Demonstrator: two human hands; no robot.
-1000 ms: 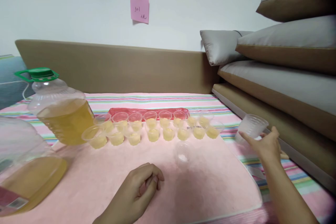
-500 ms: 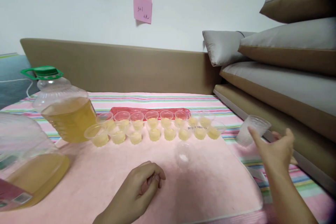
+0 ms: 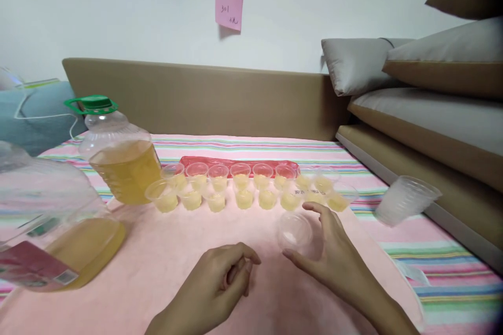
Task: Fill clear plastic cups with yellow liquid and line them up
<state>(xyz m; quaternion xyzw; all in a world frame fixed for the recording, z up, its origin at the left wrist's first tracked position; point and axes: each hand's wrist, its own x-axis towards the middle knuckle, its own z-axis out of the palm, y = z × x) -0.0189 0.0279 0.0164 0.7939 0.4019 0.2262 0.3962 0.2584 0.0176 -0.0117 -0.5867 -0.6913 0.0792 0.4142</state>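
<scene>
A clear plastic cup [image 3: 294,231] with no yellow liquid in it sits alone on the pink cloth. My right hand [image 3: 330,246] is spread around its right side, thumb and fingers apart; whether they touch the cup I cannot tell. To the left, my left hand [image 3: 220,280] rests low over the cloth, its fingers curled in a loose fist with nothing visible in it. Beyond both hands stand two rows of clear cups [image 3: 244,199] holding a little yellow liquid. At the right, a nested stack of clear cups [image 3: 408,200] lies tilted.
Two large bottles of yellow liquid are on the left: one with a green cap [image 3: 126,167], a nearer one [image 3: 84,251] with a red label. A red plastic package [image 3: 236,162] lies behind the cups. Grey-brown cushions [image 3: 440,115] are piled at the right.
My right hand has moved left from beside the cup stack to the single cup. The view has turned a little to the left. My left hand keeps its curled pose.
</scene>
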